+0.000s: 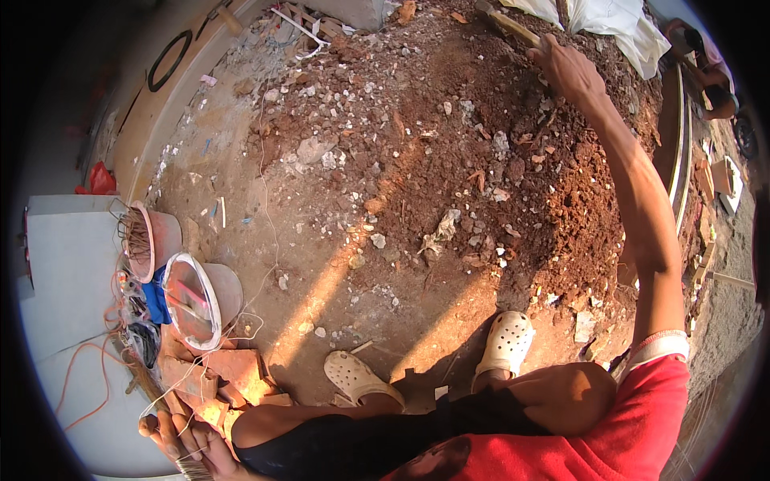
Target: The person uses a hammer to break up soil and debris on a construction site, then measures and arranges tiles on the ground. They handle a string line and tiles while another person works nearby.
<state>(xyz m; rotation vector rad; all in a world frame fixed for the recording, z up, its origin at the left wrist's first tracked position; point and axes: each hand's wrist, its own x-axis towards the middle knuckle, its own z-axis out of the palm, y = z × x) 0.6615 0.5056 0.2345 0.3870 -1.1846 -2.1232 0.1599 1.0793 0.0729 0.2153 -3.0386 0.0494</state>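
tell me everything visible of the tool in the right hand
The tool has a pale brown, wooden-looking handle, gripped near one end by the right hand. It slants up and left in the picture, over reddish soil, to a darker end near the top edge; that end's shape and any ground contact are unclear.

No text, label, brand, number or sign legible anywhere in view, near or far, left or right.
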